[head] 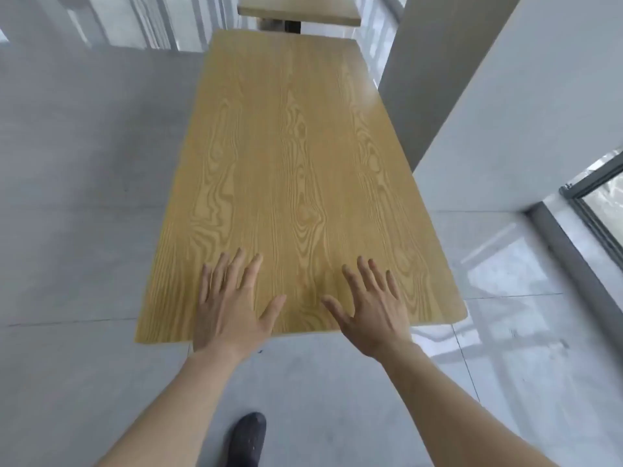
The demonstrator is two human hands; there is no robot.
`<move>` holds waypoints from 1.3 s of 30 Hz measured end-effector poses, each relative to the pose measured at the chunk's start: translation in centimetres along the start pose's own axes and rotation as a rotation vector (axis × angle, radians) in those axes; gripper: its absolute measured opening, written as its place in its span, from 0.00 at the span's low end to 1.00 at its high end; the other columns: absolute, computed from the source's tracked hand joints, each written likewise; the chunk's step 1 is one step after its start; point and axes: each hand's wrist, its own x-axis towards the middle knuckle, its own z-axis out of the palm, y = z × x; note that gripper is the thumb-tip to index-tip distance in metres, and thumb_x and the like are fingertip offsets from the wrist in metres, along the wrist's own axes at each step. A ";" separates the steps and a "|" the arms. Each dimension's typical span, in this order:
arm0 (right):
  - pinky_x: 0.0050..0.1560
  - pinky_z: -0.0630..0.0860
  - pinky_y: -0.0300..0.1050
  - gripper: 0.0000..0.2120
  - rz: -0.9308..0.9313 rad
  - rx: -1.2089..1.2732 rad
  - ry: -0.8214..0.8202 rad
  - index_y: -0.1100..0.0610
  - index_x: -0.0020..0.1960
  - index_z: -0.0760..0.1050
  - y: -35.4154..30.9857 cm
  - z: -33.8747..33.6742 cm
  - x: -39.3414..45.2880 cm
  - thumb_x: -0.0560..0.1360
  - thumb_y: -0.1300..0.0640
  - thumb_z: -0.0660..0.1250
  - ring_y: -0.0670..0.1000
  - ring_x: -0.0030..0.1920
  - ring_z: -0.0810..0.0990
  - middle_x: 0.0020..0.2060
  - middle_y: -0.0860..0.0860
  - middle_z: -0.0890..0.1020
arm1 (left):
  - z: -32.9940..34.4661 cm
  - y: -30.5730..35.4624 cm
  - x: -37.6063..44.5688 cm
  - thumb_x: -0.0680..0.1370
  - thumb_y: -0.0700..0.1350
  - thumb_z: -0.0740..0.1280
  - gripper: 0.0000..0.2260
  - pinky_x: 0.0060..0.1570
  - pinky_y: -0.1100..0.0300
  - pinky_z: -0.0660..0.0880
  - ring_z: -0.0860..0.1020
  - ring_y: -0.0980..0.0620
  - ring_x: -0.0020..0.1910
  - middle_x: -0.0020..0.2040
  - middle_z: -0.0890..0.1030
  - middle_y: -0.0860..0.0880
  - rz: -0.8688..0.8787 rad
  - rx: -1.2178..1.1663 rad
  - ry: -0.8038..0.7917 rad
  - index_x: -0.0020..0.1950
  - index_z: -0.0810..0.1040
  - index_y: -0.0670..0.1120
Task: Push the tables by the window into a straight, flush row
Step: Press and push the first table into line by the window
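A long table (pixel 290 156) with a light wood-grain top stretches away from me. My left hand (pixel 232 305) lies flat on its near end, fingers spread, left of centre. My right hand (pixel 371 308) lies flat beside it, fingers spread, right of centre. Both palms reach over the near edge and hold nothing. A second table (pixel 296 11) of the same wood stands beyond the far end, with a narrow gap between the two and its dark post showing below.
A white pillar (pixel 488 106) stands close against the table's right side. A window frame (pixel 593 203) runs along the floor at the right. Grey tiled floor (pixel 74 197) lies to the left. My dark shoe (pixel 247 439) is on the floor below.
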 end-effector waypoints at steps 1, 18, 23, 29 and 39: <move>0.81 0.43 0.57 0.39 -0.016 -0.003 0.035 0.49 0.83 0.52 0.5 0.9 0.3 0.79 0.27 0.43 0.54 0.83 0.43 0.83 0.52 0.49 | 1.0 0.2 0.0 0.78 0.72 0.45 0.37 0.80 0.45 0.41 0.46 0.48 0.83 0.84 0.54 0.49 0.013 -0.001 0.009 0.83 0.56 0.54; 0.77 0.58 0.62 0.31 -0.087 -0.005 0.387 0.52 0.78 0.67 2.9 6.5 2.9 0.80 0.39 0.57 0.58 0.81 0.58 0.79 0.55 0.65 | 6.0 0.5 1.8 0.78 0.67 0.53 0.34 0.79 0.40 0.50 0.54 0.44 0.82 0.82 0.61 0.48 -0.014 0.068 0.085 0.81 0.62 0.52; 0.77 0.59 0.63 0.30 -0.088 -0.011 0.404 0.53 0.78 0.68 2.7 6.3 4.1 0.79 0.40 0.58 0.59 0.80 0.60 0.78 0.56 0.66 | 5.8 0.3 3.0 0.78 0.67 0.53 0.34 0.79 0.40 0.50 0.55 0.44 0.82 0.81 0.62 0.47 -0.015 0.074 0.080 0.80 0.63 0.52; 0.77 0.59 0.62 0.30 -0.086 -0.019 0.412 0.52 0.77 0.68 2.4 6.1 6.3 0.79 0.40 0.59 0.58 0.80 0.60 0.78 0.55 0.67 | 5.6 -0.2 5.2 0.78 0.67 0.54 0.34 0.79 0.39 0.51 0.55 0.43 0.82 0.81 0.62 0.48 -0.017 0.086 0.084 0.80 0.63 0.52; 0.77 0.57 0.61 0.30 -0.080 -0.014 0.412 0.51 0.77 0.68 1.8 5.3 12.1 0.79 0.39 0.57 0.58 0.81 0.59 0.78 0.55 0.66 | 5.3 -1.2 11.1 0.78 0.67 0.54 0.33 0.79 0.40 0.51 0.55 0.43 0.81 0.81 0.63 0.48 -0.004 0.086 0.107 0.80 0.63 0.52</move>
